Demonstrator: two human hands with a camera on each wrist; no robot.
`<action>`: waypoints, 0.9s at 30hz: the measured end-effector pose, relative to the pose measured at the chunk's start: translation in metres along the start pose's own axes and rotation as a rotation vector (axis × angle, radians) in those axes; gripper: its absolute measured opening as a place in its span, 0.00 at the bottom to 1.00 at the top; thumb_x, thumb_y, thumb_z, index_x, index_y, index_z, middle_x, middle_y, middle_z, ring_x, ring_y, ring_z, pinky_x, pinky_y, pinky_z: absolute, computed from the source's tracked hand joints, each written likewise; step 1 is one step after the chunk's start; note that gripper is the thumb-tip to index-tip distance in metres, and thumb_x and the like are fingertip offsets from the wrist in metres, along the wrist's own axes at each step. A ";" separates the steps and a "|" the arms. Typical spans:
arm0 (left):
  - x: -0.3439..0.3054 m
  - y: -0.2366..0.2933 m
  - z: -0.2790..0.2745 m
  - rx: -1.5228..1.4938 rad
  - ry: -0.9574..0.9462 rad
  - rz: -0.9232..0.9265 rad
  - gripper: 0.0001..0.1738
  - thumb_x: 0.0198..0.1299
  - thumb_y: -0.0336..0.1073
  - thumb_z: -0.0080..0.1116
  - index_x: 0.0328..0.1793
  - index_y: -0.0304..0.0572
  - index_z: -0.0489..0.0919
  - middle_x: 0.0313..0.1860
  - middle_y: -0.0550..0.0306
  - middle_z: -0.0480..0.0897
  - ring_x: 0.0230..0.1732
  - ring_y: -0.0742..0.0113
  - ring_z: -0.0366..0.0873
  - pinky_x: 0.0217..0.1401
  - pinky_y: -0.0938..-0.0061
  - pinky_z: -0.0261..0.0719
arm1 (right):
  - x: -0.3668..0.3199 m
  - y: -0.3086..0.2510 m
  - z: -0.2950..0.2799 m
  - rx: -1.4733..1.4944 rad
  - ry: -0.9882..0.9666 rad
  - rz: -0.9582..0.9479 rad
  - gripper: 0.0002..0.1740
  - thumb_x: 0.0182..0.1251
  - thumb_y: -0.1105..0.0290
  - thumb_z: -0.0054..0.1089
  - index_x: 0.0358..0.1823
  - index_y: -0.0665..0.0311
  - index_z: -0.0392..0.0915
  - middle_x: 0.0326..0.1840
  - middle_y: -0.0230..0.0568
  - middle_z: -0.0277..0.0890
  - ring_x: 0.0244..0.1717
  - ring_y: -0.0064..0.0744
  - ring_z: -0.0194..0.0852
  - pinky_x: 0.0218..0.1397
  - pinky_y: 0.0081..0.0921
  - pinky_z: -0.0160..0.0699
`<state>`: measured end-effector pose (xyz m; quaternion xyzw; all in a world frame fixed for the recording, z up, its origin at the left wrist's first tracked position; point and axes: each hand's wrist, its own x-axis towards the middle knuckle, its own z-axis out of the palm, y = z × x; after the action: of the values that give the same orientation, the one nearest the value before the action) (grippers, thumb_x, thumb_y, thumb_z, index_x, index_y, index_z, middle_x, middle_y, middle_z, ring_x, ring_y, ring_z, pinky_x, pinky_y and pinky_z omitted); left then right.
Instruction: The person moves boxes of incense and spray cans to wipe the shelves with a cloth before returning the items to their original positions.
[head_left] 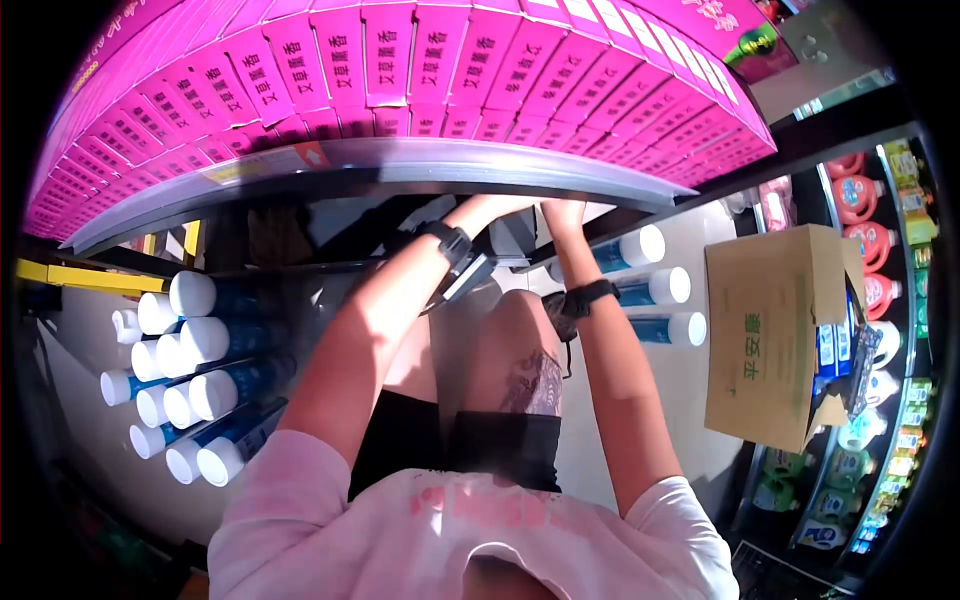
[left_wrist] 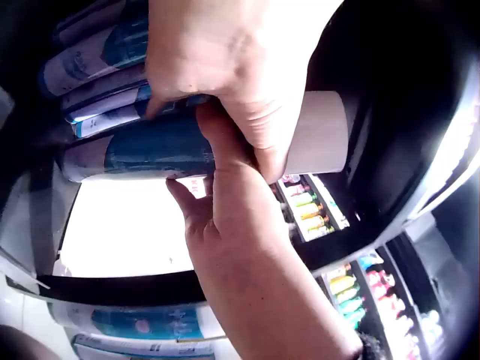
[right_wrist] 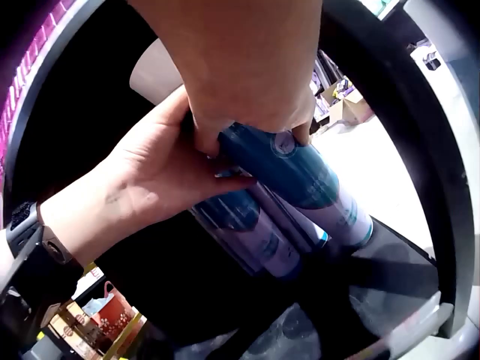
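A blue-and-white spray can with a white cap lies sideways across the left wrist view. My right hand grips its body from below in that view. From above, my left hand clasps it near the cap, thumb across the front. The right wrist view shows the can beside similar cans, with my left fingers reaching between them. In the head view, a shelf edge hides most of the left hand and right hand.
Pink boxes fill the shelf overhead. Several white-capped cans stand on the left, more cans on the right. A cardboard box stands at the right, before shelves of bottles. A black frame borders the right wrist view.
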<state>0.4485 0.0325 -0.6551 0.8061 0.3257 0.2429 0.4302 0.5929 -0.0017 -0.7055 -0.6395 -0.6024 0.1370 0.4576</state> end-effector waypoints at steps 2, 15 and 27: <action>-0.014 -0.018 0.031 -0.486 0.186 0.167 0.30 0.40 0.40 0.72 0.50 0.33 0.75 0.46 0.51 0.79 0.48 0.59 0.76 0.51 0.67 0.73 | -0.027 -0.015 0.001 0.227 0.128 -0.095 0.20 0.50 0.72 0.60 0.47 0.68 0.71 0.40 0.50 0.76 0.42 0.42 0.76 0.46 0.30 0.72; -0.112 0.123 0.052 -0.059 0.315 0.351 0.43 0.28 0.30 0.73 0.57 0.42 0.67 0.53 0.47 0.73 0.58 0.48 0.68 0.60 0.62 0.65 | -0.135 -0.095 -0.079 0.242 0.265 -0.128 0.31 0.49 0.71 0.65 0.56 0.67 0.66 0.55 0.43 0.69 0.57 0.36 0.67 0.59 0.29 0.65; -0.085 0.187 0.113 -0.186 -0.398 0.407 0.40 0.46 0.37 0.66 0.64 0.36 0.59 0.58 0.41 0.68 0.61 0.52 0.67 0.61 0.65 0.66 | -0.208 -0.104 -0.186 0.015 0.634 0.187 0.30 0.38 0.67 0.73 0.45 0.71 0.73 0.41 0.44 0.78 0.45 0.33 0.77 0.48 0.28 0.73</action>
<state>0.5265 -0.1688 -0.5629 0.8437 0.0430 0.1901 0.5003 0.6119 -0.2818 -0.6046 -0.6994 -0.3679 -0.0231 0.6123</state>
